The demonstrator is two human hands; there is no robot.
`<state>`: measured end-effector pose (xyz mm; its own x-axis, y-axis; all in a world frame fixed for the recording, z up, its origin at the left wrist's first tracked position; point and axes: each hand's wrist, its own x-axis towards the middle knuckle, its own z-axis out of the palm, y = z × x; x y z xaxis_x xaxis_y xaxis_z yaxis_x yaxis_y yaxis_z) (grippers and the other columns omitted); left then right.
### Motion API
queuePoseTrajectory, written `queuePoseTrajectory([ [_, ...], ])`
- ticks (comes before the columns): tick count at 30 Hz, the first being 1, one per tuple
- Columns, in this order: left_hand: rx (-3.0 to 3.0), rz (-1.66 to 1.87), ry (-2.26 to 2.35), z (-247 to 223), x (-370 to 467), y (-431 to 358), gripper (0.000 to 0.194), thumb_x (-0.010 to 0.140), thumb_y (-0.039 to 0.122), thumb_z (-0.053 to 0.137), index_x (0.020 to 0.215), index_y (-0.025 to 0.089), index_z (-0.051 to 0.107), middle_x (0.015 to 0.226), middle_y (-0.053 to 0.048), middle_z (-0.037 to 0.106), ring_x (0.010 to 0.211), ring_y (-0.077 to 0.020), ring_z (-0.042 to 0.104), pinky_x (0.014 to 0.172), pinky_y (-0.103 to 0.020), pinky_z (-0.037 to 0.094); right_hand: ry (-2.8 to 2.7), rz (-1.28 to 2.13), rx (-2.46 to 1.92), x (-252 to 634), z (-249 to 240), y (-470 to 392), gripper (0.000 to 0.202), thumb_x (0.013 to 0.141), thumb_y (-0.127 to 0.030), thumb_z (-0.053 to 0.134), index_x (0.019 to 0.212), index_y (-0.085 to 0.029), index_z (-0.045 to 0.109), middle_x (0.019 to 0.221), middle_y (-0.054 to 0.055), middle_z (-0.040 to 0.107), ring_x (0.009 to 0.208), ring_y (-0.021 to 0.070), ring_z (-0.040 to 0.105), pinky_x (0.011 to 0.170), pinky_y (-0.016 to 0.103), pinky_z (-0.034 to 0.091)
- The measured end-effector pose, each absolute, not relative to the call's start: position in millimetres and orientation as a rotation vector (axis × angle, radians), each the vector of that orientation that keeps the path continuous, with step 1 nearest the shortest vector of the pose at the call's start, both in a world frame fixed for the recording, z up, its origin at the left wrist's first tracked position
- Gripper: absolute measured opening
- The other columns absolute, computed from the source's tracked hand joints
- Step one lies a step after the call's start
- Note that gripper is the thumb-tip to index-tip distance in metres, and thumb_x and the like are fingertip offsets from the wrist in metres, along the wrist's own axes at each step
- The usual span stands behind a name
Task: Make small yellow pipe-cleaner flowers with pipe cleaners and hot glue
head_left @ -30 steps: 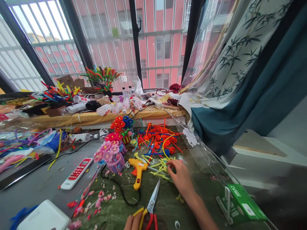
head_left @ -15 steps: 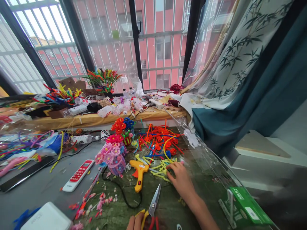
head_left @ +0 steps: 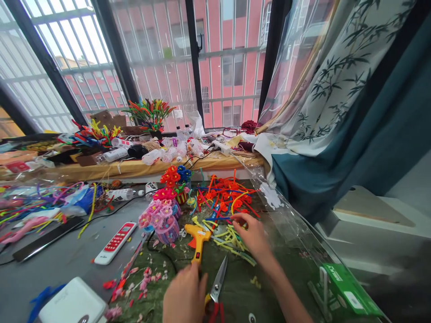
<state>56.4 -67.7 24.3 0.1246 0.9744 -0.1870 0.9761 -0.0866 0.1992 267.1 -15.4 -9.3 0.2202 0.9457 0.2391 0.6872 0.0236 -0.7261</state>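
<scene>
My right hand (head_left: 252, 237) reaches over the pile of pipe cleaners, its fingers closed around the end of a blue pipe-cleaner stem (head_left: 218, 219); any flower head on it is hidden by the fingers. Yellow-green pipe-cleaner pieces (head_left: 232, 237) lie just under this hand. Blurred by motion, my left hand (head_left: 185, 291) is at the lower end of the yellow glue gun (head_left: 198, 237); whether it grips the handle is not clear. Scissors (head_left: 218, 280) with red and yellow handles lie open-bladed beside the left hand. Red pipe-cleaner flowers (head_left: 222, 193) are heaped farther back.
Pink pipe-cleaner flowers (head_left: 161, 215) stand in a pot left of the glue gun. A white remote (head_left: 114, 244), a white box (head_left: 72, 303) and a phone-like black slab (head_left: 47, 240) lie leftward. A green box (head_left: 350, 289) sits at right. Bottles crowd the windowsill.
My left hand has moved up and away from the scissors' handles to the glue gun's lower end. My right hand has shifted up from the yellow-green pieces to the blue stem.
</scene>
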Motion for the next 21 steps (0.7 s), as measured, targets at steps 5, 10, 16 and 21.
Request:
queuePoseTrajectory([
  [5, 2.05, 0.167, 2.032, 49.9, 91.6, 23.3, 0.026, 0.099, 0.031, 0.049, 0.12, 0.022, 0.06, 0.109, -0.007, 0.069, 0.099, -0.0211, 0.067, 0.085, -0.036, 0.052, -1.634, 0.538, -1.755, 253.1, 17.0, 47.2, 0.018, 0.096, -0.027, 0.06, 0.107, -0.015, 0.066, 0.104, 0.005, 0.069, 0.088, 0.0182, 0.068, 0.079, 0.037, 0.057],
  [10, 1.966, 0.145, 2.095, 34.1, 100.9, 85.6, 0.032, 0.093, 0.033, 0.06, 0.121, 0.017, 0.059, 0.12, -0.009, 0.063, 0.102, -0.0222, 0.064, 0.085, -0.042, 0.056, -1.731, 0.579, -1.907, 235.4, 8.8, 91.9, 0.027, 0.096, -0.031, 0.06, 0.119, -0.017, 0.061, 0.119, 0.008, 0.064, 0.098, 0.0215, 0.066, 0.083, 0.041, 0.057],
  [16, 2.062, 0.102, 2.087, 23.0, 101.6, 113.5, 0.032, 0.094, 0.033, 0.06, 0.122, 0.017, 0.059, 0.122, -0.009, 0.062, 0.103, -0.0226, 0.064, 0.087, -0.043, 0.055, -1.884, 0.499, -2.034, 229.4, 3.0, 116.2, 0.029, 0.096, -0.031, 0.06, 0.122, -0.017, 0.06, 0.123, 0.009, 0.062, 0.103, 0.0232, 0.065, 0.086, 0.044, 0.055],
  [21, 2.139, 0.023, 2.062, 20.5, 109.5, 124.7, 0.032, 0.094, 0.033, 0.06, 0.121, 0.016, 0.059, 0.121, -0.009, 0.062, 0.103, -0.0225, 0.064, 0.086, -0.044, 0.055, -2.023, 0.43, -2.091, 218.4, 7.4, 126.5, 0.03, 0.096, -0.031, 0.06, 0.122, -0.017, 0.06, 0.123, 0.009, 0.062, 0.103, 0.0233, 0.064, 0.086, 0.044, 0.055],
])
